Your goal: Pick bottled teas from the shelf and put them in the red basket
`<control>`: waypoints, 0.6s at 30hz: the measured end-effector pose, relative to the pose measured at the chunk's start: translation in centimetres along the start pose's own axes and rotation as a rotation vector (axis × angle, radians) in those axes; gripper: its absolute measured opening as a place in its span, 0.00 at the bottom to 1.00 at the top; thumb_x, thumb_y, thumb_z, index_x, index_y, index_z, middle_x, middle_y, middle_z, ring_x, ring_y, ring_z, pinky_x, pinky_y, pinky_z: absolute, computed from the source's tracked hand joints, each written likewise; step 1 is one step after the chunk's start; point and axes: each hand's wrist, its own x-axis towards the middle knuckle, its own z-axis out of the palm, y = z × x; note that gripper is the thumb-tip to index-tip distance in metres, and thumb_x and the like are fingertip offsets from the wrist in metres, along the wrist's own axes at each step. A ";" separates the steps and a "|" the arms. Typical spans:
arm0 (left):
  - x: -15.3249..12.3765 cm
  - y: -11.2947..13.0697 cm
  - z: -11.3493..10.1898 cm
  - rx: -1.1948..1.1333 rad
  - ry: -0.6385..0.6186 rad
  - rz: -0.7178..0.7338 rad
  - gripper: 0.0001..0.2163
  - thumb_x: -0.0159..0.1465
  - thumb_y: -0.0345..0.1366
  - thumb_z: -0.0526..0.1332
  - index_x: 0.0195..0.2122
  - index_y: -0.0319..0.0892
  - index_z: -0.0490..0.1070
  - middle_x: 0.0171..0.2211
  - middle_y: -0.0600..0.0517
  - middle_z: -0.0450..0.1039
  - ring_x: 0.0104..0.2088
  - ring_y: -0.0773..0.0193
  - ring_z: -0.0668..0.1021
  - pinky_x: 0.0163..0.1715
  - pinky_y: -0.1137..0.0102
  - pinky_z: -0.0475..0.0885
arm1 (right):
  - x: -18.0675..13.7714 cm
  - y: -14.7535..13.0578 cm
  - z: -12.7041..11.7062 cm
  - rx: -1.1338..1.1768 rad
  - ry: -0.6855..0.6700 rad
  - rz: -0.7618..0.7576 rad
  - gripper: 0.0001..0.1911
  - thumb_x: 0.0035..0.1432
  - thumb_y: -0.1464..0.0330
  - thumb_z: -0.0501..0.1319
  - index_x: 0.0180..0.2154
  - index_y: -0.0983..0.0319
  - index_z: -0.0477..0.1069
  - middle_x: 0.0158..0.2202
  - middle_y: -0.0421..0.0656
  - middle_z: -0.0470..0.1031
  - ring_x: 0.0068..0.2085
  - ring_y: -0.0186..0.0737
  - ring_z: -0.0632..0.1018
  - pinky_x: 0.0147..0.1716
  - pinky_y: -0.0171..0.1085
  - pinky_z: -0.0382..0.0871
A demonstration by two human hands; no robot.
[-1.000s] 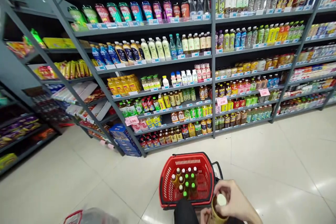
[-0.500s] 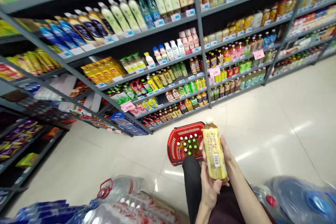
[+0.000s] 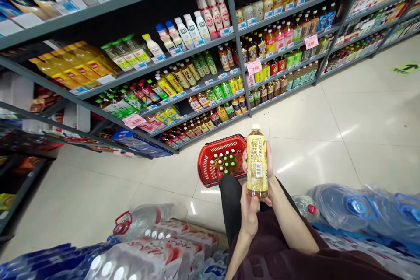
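A drink bottle [image 3: 257,157] with a yellow label, a white cap and a barcode stands upright before me, its printed side facing me. My right hand [image 3: 269,162] is wrapped round it from behind, the thumb side along its right edge and fingertips showing at its left. At the bottle's base, my left hand [image 3: 250,212] holds it from below, with the fingers partly hidden. Just beyond my knee, a red shopping basket [image 3: 204,162] sits on the floor with several white- and green-capped bottles [image 3: 226,159] standing in it.
Shelving [image 3: 226,22] full of bottled drinks runs along the far side, with pink price tags [image 3: 254,67]. Wrapped bottle packs [image 3: 154,249] are stacked at the lower left. Large water jugs [image 3: 348,205] stand at the right. A green arrow marker [image 3: 406,68] is on the tiled floor.
My view has shifted closer to the lower shelves and become sharper. The bottle, still in both hands, has turned slightly more upright and sits higher and further left in view.
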 end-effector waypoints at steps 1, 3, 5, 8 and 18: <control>0.0 0.1 0.2 0.004 0.000 -0.005 0.21 0.73 0.53 0.58 0.54 0.40 0.64 0.38 0.46 0.76 0.34 0.59 0.80 0.34 0.66 0.77 | 0.0 -0.1 -0.1 -0.004 0.000 -0.006 0.40 0.64 0.37 0.48 0.64 0.58 0.59 0.32 0.40 0.72 0.24 0.34 0.75 0.22 0.33 0.73; 0.0 0.3 0.5 0.006 0.000 -0.013 0.20 0.73 0.52 0.56 0.54 0.40 0.64 0.40 0.45 0.76 0.34 0.59 0.80 0.34 0.66 0.76 | -0.1 -0.3 -0.3 -0.005 0.005 -0.032 0.38 0.66 0.39 0.47 0.63 0.59 0.60 0.33 0.42 0.73 0.25 0.32 0.75 0.22 0.31 0.73; -0.1 0.5 0.7 0.010 -0.002 -0.018 0.20 0.74 0.52 0.56 0.54 0.40 0.64 0.40 0.45 0.77 0.35 0.59 0.80 0.34 0.66 0.76 | -0.2 -0.4 -0.4 -0.003 0.006 -0.056 0.36 0.68 0.41 0.46 0.63 0.60 0.61 0.34 0.43 0.74 0.26 0.31 0.75 0.24 0.30 0.74; -0.3 0.6 0.8 0.031 -0.013 -0.020 0.21 0.73 0.53 0.56 0.54 0.39 0.64 0.37 0.46 0.77 0.34 0.58 0.80 0.35 0.65 0.76 | -0.4 -0.5 -0.3 0.002 0.003 -0.069 0.36 0.69 0.42 0.45 0.63 0.60 0.62 0.34 0.43 0.75 0.26 0.32 0.76 0.25 0.31 0.75; -0.5 0.5 0.9 0.067 0.002 -0.007 0.25 0.73 0.52 0.57 0.61 0.39 0.60 0.37 0.46 0.78 0.35 0.57 0.81 0.36 0.64 0.76 | -0.8 -1.0 0.8 0.046 0.047 -0.052 0.35 0.70 0.43 0.42 0.60 0.61 0.63 0.32 0.42 0.74 0.28 0.32 0.77 0.26 0.31 0.76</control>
